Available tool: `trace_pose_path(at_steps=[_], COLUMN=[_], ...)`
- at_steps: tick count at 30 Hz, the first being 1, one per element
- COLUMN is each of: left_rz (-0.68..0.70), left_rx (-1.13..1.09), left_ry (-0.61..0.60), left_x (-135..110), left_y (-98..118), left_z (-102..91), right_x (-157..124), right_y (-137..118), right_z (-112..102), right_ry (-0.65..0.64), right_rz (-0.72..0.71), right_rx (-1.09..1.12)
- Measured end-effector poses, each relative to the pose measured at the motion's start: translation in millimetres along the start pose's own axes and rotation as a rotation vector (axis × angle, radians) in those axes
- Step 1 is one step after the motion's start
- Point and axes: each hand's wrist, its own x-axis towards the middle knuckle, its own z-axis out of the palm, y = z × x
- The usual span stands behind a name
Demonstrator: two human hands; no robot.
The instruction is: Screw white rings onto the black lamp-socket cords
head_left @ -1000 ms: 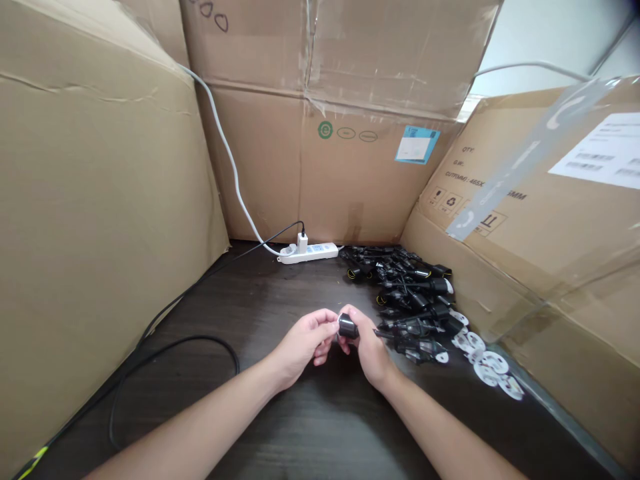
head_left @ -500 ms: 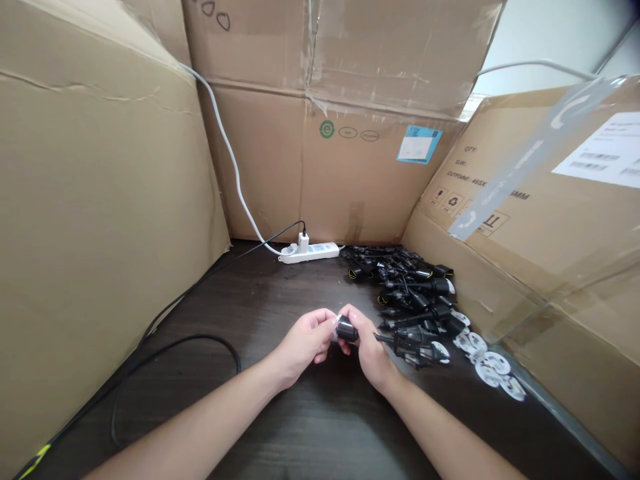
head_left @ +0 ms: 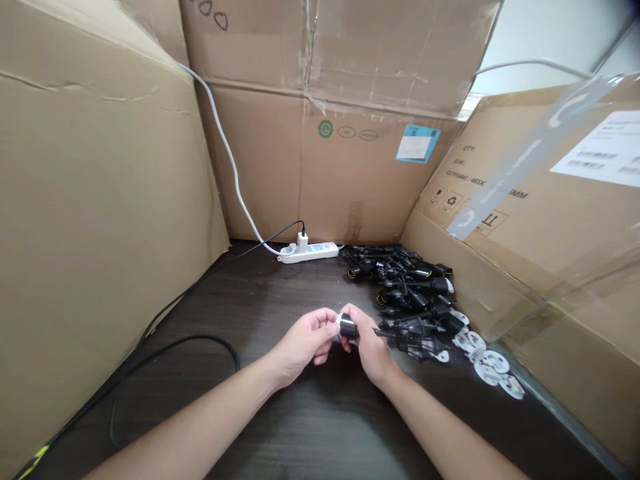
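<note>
Small black plug (head_left: 347, 327), white-faced, pinched between both hands.

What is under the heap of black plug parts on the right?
The heap rests on the dark tabletop; white discs lie at its near edge. Whatever is beneath its middle is covered.

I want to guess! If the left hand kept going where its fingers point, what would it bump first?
The small black plug that the left hand and right hand hold between them; its fingertips seem to touch it.
</note>
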Motion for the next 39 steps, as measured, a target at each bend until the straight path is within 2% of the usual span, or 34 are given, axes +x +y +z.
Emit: trace_pose_path(at_steps=[11, 17, 25, 29, 39], left_rz=[-0.004, 0.026, 0.039, 0.039, 0.07], left_rx=[0.075, 0.085, 0.096, 0.141, 0.195], left_ry=[0.047, 0.016, 0.014, 0.003, 0.035], left_x=[0, 1, 1, 1, -2], left_y=[3, 1, -1, 0, 8], left_z=[3.7, 0.3, -3.2, -4.7, 5.9], right_x=[-1, 2, 1, 2, 2], right_y=[0, 7, 5, 9, 8], right_z=[0, 0, 0, 0, -1], right_ry=[-0.007, 0.004, 0.05, 0.047, 0.084], right_rz=[0.017, 0.05, 0.014, -0.003, 0.007], right_rx=[0.023, 0.079, 0.043, 0.134, 0.199])
